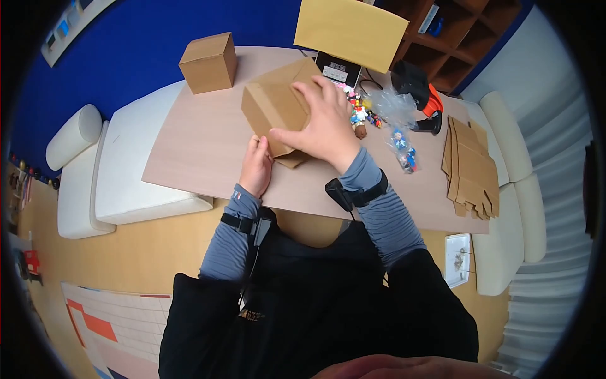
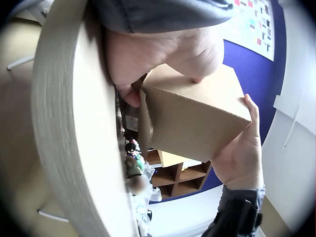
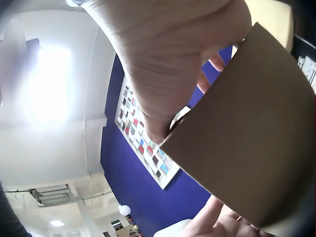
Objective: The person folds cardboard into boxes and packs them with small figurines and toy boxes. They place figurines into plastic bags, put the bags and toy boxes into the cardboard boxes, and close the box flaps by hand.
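Both hands hold a brown cardboard box, tilted over the near part of the table. My left hand grips its lower left edge, with the thumb on one face and a finger at the edge in the left wrist view. My right hand spans the box from the upper right, thumb on the near side and fingers spread to the far side. A plain side panel fills much of the right wrist view. In the left wrist view a flap stands out at one end.
Another cardboard box stands at the back left. Small toy figures, clear plastic bags and a black-and-orange tape dispenser lie to the right. Flattened cardboard is stacked at the right edge. A yellow panel stands behind.
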### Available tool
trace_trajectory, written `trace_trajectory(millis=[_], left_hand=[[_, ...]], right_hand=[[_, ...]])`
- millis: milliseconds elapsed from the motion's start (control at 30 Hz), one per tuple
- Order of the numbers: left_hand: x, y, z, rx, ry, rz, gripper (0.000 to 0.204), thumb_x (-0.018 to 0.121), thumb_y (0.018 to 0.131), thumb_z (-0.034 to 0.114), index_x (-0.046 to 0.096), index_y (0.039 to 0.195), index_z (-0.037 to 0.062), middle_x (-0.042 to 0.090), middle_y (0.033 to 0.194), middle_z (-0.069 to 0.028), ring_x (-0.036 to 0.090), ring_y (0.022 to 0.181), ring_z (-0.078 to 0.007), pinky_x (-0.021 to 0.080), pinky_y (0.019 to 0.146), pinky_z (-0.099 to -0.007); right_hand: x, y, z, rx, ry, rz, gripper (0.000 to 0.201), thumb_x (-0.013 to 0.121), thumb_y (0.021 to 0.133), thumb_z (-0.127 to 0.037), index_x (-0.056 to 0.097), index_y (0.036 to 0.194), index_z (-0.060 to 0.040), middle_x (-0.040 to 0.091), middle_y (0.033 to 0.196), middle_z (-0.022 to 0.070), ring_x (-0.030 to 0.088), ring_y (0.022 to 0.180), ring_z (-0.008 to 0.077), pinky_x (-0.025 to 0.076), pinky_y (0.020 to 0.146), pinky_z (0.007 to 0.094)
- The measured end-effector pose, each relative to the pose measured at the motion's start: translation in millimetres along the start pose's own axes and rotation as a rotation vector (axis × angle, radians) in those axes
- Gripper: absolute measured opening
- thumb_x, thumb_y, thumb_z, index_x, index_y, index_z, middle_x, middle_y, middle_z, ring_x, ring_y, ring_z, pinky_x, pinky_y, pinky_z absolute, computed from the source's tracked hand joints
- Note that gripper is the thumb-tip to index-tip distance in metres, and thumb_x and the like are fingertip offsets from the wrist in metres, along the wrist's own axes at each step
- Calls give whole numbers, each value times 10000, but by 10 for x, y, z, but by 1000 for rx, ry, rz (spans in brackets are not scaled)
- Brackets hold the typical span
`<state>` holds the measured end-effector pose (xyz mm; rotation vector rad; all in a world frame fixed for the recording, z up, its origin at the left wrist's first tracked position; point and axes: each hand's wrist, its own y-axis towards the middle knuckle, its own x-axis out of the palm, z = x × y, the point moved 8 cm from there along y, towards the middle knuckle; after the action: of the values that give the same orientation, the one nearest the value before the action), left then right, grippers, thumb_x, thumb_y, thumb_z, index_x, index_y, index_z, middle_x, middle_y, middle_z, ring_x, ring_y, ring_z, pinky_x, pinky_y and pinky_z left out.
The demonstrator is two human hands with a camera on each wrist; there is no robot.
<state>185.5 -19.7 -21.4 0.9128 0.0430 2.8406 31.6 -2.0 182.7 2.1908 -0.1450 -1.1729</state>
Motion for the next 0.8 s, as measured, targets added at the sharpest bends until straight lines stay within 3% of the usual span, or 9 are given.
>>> trace_trajectory(millis=[67, 133, 233, 333, 400, 433, 533, 667, 800], left_hand=[[69, -7, 77, 44, -276, -64, 488, 422, 1112, 364, 400, 1489, 56, 514, 1475, -90, 470, 1380, -208, 347, 1163, -393], [105, -50, 148, 44, -274, -36, 503, 367, 1120, 391, 392, 1501, 63, 492, 1498, -90, 430, 1415, -222, 320, 1186, -409], [126, -68, 162, 88, -295, -53, 500, 372, 1121, 374, 366, 1512, 64, 470, 1519, -85, 431, 1416, -221, 316, 1188, -410], [162, -78, 184, 143, -162, -75, 576, 425, 1106, 388, 278, 1551, 54, 407, 1554, -90, 379, 1443, -216, 274, 1206, -397], [241, -114, 273, 245, 109, -76, 682, 488, 1083, 405, 187, 1577, 43, 347, 1574, -98, 319, 1462, -209, 227, 1217, -379], [287, -165, 259, 227, 97, -86, 688, 507, 1071, 426, 191, 1587, 99, 350, 1586, -76, 332, 1473, -208, 243, 1214, -394], [269, -181, 259, 238, 91, -59, 682, 509, 1072, 416, 192, 1586, 98, 343, 1590, -76, 333, 1470, -210, 248, 1213, -398], [169, -124, 198, 209, 88, -12, 685, 503, 1081, 392, 176, 1586, 65, 350, 1567, -95, 315, 1457, -202, 231, 1215, -370], [19, -45, 95, 155, -77, -43, 582, 446, 1105, 368, 240, 1579, 101, 394, 1555, -67, 356, 1447, -197, 262, 1210, -379]], right_hand=[[34, -29, -59, -77, -25, -21, 746, 808, 704, -493, 632, 1320, -112, 444, 1468, 198, 371, 1347, 438, 316, 1120, 550], [66, -30, -107, -201, 13, -41, 628, 793, 752, -379, 643, 1299, -111, 492, 1419, 174, 449, 1267, 420, 389, 1071, 505], [64, -9, -28, -171, 4, -15, 582, 769, 759, -237, 631, 1305, -90, 524, 1359, 180, 505, 1247, 394, 419, 1076, 450], [40, -16, -3, -62, -38, -25, 594, 766, 737, -195, 627, 1304, -85, 512, 1365, 187, 533, 1208, 409, 439, 1063, 463], [69, -36, 20, -19, -97, -16, 600, 768, 743, -194, 611, 1310, -77, 504, 1367, 181, 551, 1192, 414, 474, 1022, 477], [100, -38, 63, 13, -149, -24, 615, 769, 742, -189, 600, 1322, -75, 499, 1373, 181, 566, 1184, 413, 489, 997, 479], [71, -11, 130, 80, -207, -34, 620, 772, 747, -180, 585, 1327, -69, 506, 1360, 172, 610, 1141, 392, 525, 938, 470], [-72, 30, 125, 45, -37, 28, 509, 672, 807, -140, 585, 1300, -46, 567, 1304, 184, 649, 1066, 386, 548, 894, 461], [-223, 104, 255, 33, 121, 141, 434, 566, 829, -113, 612, 1249, -14, 661, 1174, 225, 663, 1034, 398, 553, 883, 471]])
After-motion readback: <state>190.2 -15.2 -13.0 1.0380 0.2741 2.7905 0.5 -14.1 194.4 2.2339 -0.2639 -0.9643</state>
